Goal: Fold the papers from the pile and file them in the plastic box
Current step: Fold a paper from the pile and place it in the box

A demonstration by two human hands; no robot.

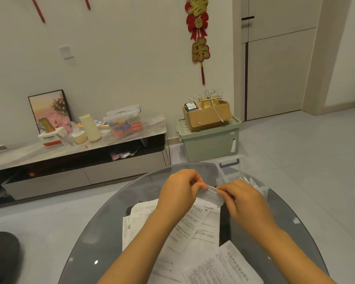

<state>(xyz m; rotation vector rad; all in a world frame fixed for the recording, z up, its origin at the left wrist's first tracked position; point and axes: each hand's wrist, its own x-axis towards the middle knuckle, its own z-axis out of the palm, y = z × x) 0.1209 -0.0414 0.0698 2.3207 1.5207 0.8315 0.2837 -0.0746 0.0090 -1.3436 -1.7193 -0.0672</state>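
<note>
Here, both hands (pixel 211 193) pinching folded paper (pixel 213 195) above glass table (pixel 94 238), tiled floor (pixel 316 152) beyond.

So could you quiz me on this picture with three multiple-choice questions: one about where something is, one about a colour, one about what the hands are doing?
1. Where does the clear plastic box stand?
A. On the glass table's far right edge
B. On the floor by the door
C. On the long cabinet

2. What colour is the storage bin under the cardboard box?
A. Red
B. Pale green
C. Black

3. What are the two hands doing?
A. Resting flat on the table
B. Both pinching one folded paper between them
C. Lifting the box lid

Answers:
1 A: the box sits on the round glass table, beyond the right hand.
2 B: its lid and walls are pale green.
3 B: the left hand and right hand grip the ends of the folded paper above the pile of papers.
</note>
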